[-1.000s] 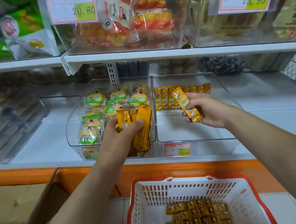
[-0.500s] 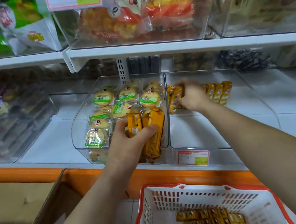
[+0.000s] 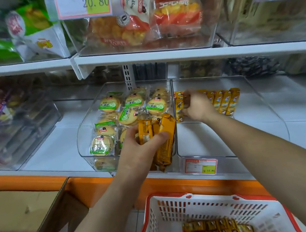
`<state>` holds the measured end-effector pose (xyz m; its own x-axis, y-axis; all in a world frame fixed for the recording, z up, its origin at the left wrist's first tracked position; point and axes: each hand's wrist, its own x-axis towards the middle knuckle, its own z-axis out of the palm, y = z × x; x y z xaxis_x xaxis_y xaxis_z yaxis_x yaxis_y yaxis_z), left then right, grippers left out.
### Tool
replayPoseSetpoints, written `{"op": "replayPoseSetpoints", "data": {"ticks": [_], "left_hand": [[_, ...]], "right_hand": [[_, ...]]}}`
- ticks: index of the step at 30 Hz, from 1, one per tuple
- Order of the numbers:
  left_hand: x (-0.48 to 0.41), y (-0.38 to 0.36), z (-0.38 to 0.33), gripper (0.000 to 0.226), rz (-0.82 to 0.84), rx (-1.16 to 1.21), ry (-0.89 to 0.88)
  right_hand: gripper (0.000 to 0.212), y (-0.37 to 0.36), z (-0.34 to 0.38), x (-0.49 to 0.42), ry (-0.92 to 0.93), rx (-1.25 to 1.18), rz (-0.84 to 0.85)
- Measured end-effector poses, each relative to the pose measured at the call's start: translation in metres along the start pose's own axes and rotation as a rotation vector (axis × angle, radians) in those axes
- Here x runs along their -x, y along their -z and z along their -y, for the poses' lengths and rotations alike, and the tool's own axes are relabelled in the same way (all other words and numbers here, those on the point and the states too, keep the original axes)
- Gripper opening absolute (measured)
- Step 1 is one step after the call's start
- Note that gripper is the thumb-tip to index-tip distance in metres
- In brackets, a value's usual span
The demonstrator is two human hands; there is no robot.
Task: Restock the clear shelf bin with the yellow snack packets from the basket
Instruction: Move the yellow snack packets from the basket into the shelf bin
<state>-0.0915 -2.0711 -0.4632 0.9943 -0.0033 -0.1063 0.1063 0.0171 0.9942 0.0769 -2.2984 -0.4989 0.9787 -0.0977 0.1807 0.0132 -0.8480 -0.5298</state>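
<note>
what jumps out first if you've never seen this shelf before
The left hand mid-frame grips a bundle of yellow snack packets in front of the biscuit bin. To its right, the right hand reaches into the clear shelf bin, at a row of the same packets along its back. Below, a white basket holds more.

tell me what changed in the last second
The right hand carried its yellow packet from mid-air to the back of the clear bin, joining the row there, fingers still around it. The left hand still grips its bundle of packets; the basket stays put.
</note>
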Motion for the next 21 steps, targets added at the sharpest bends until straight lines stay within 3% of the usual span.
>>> {"op": "replayPoseSetpoints", "data": {"ticks": [3, 6, 11, 14, 16, 21], "left_hand": [[0.002, -0.003, -0.002, 0.042, 0.003, 0.013, 0.015], [0.007, -0.011, -0.003, 0.037, 0.020, 0.018, 0.027], [0.028, -0.038, -0.006, 0.073, 0.115, 0.004, 0.045], [0.042, -0.058, -0.006, 0.088, 0.169, 0.029, 0.005], [0.051, -0.067, -0.007, 0.083, 0.206, 0.046, -0.019], [0.064, -0.073, -0.006, 0.063, 0.254, 0.080, -0.027]], "right_hand": [[0.047, 0.026, 0.009, 0.031, 0.032, -0.037, -0.036], [0.021, 0.058, 0.022, 0.090, 0.074, -0.318, -0.040], [0.027, 0.095, 0.047, 0.203, -0.065, -0.999, 0.273], [0.033, 0.103, 0.044, 0.229, -0.167, -1.079, 0.223], [0.037, 0.108, 0.039, 0.235, -0.221, -1.071, 0.209], [0.019, 0.116, 0.030, 0.241, -0.316, -1.162, 0.204]]}}
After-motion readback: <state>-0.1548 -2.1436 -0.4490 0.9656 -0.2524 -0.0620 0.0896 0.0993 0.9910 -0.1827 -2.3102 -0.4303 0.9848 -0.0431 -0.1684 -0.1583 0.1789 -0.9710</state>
